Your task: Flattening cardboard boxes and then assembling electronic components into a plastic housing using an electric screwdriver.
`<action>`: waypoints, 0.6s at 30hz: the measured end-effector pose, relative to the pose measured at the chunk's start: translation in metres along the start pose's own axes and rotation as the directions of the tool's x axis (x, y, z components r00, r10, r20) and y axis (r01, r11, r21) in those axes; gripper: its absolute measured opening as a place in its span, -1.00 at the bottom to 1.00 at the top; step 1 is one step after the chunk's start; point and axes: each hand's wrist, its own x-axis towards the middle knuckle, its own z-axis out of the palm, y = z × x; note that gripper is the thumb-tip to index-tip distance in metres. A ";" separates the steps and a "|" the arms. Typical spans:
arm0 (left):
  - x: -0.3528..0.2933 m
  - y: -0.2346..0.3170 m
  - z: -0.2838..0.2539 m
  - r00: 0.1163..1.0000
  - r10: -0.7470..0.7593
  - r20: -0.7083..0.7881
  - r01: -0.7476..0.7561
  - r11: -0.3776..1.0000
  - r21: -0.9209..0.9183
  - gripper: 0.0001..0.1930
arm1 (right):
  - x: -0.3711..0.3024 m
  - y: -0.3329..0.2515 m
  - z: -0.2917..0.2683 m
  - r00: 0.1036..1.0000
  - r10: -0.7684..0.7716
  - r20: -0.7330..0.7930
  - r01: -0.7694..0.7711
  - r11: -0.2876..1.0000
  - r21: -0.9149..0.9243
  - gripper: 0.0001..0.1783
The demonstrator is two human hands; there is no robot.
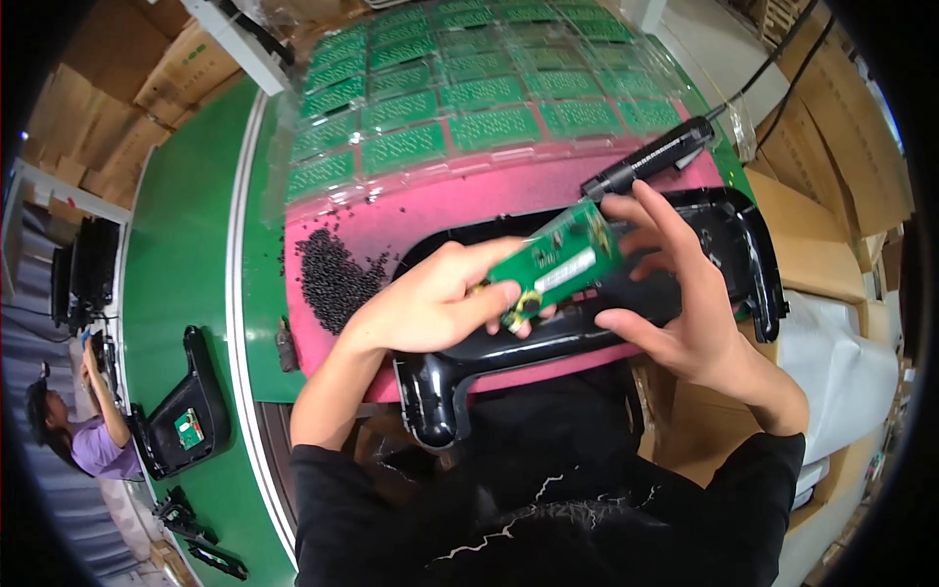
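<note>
My left hand (440, 298) is closed on a green circuit board (562, 266), its thumb on the near left corner. The board is tilted and held above a glossy black plastic housing (430, 377), which lies on a pink mat (469, 186). A white label strip and small parts show on the board's face. My right hand (675, 284) is open beside the board's right end, fingers spread and thumb apart, with nothing gripped. Just beyond it a black electric screwdriver (650, 157) lies at a slant, its cable running to the upper right.
A heap of small black screws (333, 279) lies on the mat's left. Clear plastic trays of green boards (489, 88) cover the far side. To the left, a green bench (181, 254) bears another black housing (210, 421) with a board. A person (83, 430) works there. Cardboard boxes (802, 235) stand right.
</note>
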 end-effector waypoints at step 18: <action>-0.002 -0.002 -0.004 0.984 0.174 -0.025 -0.150 0.905 0.399 -0.37 | -0.031 0.005 0.004 0.815 0.550 0.183 -0.558 0.662 0.500 -0.92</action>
